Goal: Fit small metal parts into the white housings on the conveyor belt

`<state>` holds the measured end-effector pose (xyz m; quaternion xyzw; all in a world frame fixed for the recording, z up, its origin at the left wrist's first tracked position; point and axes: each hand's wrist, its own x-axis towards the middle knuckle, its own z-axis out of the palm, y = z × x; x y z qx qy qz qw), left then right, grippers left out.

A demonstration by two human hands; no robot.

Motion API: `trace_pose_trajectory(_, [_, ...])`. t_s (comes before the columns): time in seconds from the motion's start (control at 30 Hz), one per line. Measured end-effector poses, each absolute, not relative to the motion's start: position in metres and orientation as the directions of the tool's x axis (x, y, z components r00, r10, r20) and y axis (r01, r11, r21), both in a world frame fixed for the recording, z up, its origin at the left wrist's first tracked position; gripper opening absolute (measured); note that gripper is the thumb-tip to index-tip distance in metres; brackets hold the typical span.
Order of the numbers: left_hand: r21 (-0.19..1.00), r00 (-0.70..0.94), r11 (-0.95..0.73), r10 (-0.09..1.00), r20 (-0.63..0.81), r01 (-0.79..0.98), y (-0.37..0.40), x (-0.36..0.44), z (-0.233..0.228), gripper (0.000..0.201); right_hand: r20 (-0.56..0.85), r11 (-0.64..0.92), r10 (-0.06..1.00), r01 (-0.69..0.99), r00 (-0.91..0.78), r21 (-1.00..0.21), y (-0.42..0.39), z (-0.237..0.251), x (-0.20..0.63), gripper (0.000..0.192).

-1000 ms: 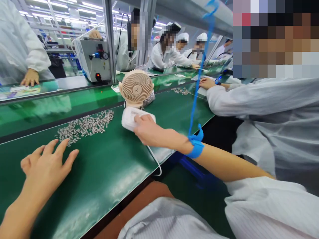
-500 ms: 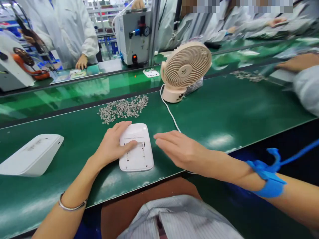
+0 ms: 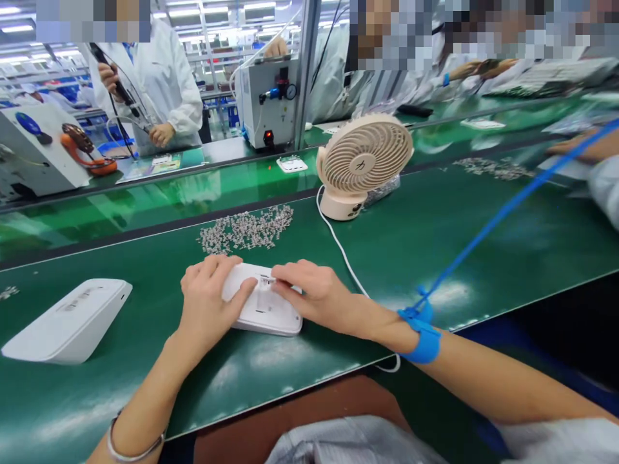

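A flat white plastic device (image 3: 271, 312) lies on the green conveyor belt (image 3: 435, 245) right in front of me. My left hand (image 3: 207, 299) rests on its left side and grips it. My right hand (image 3: 312, 293) lies on its right side, fingertips pinched at a small metal piece over the recess in the middle of the device. A blue strap (image 3: 423, 335) with a blue cord circles my right wrist. A pile of small grey metal parts (image 3: 246, 230) lies just beyond the device.
A second white device (image 3: 68, 321) lies at the left. A beige desk fan (image 3: 362, 161) with a white cable stands behind right. A grey machine (image 3: 268, 100) and people in white coats stand across the belt. A neighbour's sleeve (image 3: 604, 183) is at the right.
One second ago my right hand held the white device near the fan. It now lies in front of me, with my left hand on it and my right hand come down onto its middle.
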<state>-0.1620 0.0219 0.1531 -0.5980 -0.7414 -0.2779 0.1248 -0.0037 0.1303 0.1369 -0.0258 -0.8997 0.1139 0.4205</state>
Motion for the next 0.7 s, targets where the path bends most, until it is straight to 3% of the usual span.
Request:
trace_pose_trajectory(0.1, [0.251,-0.082,-0.077,0.82,0.566,0.965,0.019,-0.157,0.152,0.021,0.808,0.976,0.071,-0.125,-0.585,-0.176,0.125,0.135,-0.021,0.028])
trace_pose_trajectory(0.27, [0.281,-0.005,-0.172,0.845,0.535,0.944,0.015,-0.154,0.153,0.013,0.794,0.962,0.026,-0.201,-0.607,-0.186,0.119,0.13,-0.027,0.033])
trace_pose_trajectory(0.5, [0.331,-0.01,-0.172,0.875,0.484,0.928,0.015,-0.151,0.155,0.015,0.719,0.874,0.139,-0.257,-0.681,-0.413,0.118,0.137,-0.014,0.024])
trace_pose_trajectory(0.7, [0.277,0.004,-0.195,0.825,0.565,0.941,0.015,-0.149,0.151,0.01,0.678,0.803,0.241,-0.25,-0.694,-0.542,0.118,0.141,-0.013,0.017])
